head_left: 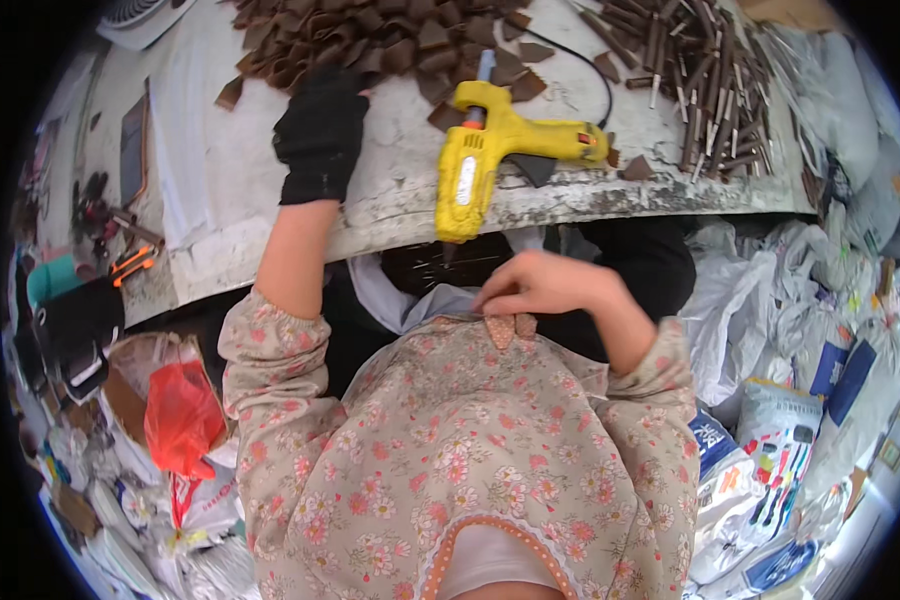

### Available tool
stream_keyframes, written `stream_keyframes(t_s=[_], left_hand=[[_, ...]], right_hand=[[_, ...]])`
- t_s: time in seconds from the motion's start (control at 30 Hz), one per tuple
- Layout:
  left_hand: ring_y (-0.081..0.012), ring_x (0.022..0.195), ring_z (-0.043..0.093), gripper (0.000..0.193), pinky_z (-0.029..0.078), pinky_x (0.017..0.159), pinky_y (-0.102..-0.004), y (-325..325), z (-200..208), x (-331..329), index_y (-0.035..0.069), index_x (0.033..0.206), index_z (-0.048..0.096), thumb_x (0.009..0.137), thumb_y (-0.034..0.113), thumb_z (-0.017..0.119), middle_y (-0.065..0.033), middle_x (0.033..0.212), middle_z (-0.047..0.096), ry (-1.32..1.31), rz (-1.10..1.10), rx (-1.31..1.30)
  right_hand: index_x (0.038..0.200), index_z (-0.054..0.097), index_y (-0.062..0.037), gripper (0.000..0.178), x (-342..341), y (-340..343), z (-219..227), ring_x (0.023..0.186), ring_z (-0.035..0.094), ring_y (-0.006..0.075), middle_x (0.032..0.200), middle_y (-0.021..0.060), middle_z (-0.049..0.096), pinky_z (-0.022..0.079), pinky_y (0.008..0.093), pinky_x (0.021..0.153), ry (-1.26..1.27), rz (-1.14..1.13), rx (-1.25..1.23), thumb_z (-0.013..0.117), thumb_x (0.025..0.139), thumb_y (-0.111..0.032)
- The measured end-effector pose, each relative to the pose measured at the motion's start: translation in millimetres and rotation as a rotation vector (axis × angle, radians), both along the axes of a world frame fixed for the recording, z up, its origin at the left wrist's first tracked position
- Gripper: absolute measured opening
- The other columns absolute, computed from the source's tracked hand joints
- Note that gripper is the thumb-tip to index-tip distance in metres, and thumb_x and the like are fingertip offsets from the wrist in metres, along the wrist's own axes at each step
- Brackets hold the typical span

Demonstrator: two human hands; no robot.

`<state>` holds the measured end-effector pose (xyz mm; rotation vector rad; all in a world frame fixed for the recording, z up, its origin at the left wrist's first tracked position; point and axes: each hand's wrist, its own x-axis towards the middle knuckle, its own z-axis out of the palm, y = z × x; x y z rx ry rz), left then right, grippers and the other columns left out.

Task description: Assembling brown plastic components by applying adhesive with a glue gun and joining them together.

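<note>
At the near edge of a heap of brown curved pieces (410, 50), my left hand (322, 140) in a black glove rests palm down; its fingertips are lost against the dark pieces. Over my lap is my bare right hand (550, 285), with fingers curled together by the edge of the floral smock (470, 430); what they pinch, if anything, is hidden. A yellow glue gun (465, 175) lies between both hands, its nose reaching past the table's front edge and a pale glue stick in its back. Beneath the nose sits a pale-rimmed bag (380, 300) of dark brown thin things.
Many brown sticks (710, 90) lie at the table's right, with the gun's black cord (590, 65) nearby. Orange-handled scissors (135, 265) lie at the left edge. Plastic bags (735, 310) crowd the right; a cardboard box (125, 375) with a red bag (182, 415) stands lower left.
</note>
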<state>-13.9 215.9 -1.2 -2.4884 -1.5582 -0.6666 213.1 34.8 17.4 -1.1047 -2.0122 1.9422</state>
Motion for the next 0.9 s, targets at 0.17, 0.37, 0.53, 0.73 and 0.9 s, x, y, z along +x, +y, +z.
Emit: stream_keyframes(t_s=[0.17, 0.37, 0.53, 0.73, 0.9], left_hand=[[-0.0253, 0.092, 0.057, 0.023, 0.047, 0.075, -0.0364, -30.5, 13.2, -6.7, 0.009, 0.098, 0.063, 0.078, 0.022, 0.062, -0.0108, 0.104, 0.059, -0.135, 0.038, -0.053], [-0.0109, 0.070, 0.056, 0.019, 0.045, 0.065, -0.0235, -131.5, 26.3, -1.7, -0.003, 0.098, 0.060, 0.085, 0.010, 0.058, -0.0063, 0.083, 0.062, -1.044, 0.129, -0.528], [-0.0106, 0.072, 0.059, 0.017, 0.047, 0.064, -0.0233, -204.3, 12.8, 2.1, -0.002, 0.100, 0.059, 0.086, 0.007, 0.057, -0.0051, 0.084, 0.062, -1.399, 0.161, -0.856], [-0.0169, 0.072, 0.062, 0.023, 0.050, 0.060, -0.0267, -221.4, 1.0, 10.0, -0.003, 0.105, 0.052, 0.088, 0.012, 0.054, -0.0112, 0.086, 0.061, -1.530, 0.139, -1.222], [-0.0183, 0.074, 0.063, 0.023, 0.051, 0.059, -0.0268, -223.0, -3.8, 10.1, -0.004, 0.106, 0.051, 0.089, 0.012, 0.053, -0.0113, 0.087, 0.061, -1.515, 0.124, -1.226]], right_hand=[[0.096, 0.068, -0.0094, 0.025, 73.4, 76.3, 59.4, 0.069, 0.062, 0.0157, 0.079, 0.0079, 0.067, 0.048, 0.0302, 0.065, -0.510, -0.762, 0.346, 0.062, 0.080, -0.028], [0.105, 0.061, 0.0007, 0.033, 125.8, 182.6, 26.9, 0.085, 0.058, 0.0319, 0.090, 0.0169, 0.063, 0.046, 0.0404, 0.078, -1.022, -0.734, 0.984, 0.066, 0.076, -0.014], [0.101, 0.061, -0.0014, 0.026, 114.8, 176.2, 15.0, 0.096, 0.054, 0.0340, 0.109, 0.0170, 0.053, 0.045, 0.0408, 0.082, -1.025, -0.826, 1.032, 0.062, 0.075, -0.008], [0.114, 0.054, -0.0074, 0.034, 74.3, 90.6, 19.7, 0.078, 0.060, 0.0263, 0.091, 0.0121, 0.059, 0.047, 0.0315, 0.073, -0.382, -0.879, 1.017, 0.059, 0.082, -0.018], [0.116, 0.049, -0.0091, 0.034, 32.8, 48.3, 29.0, 0.081, 0.057, 0.0299, 0.098, 0.0133, 0.053, 0.046, 0.0355, 0.074, -0.423, -0.670, 0.860, 0.054, 0.083, -0.013]])
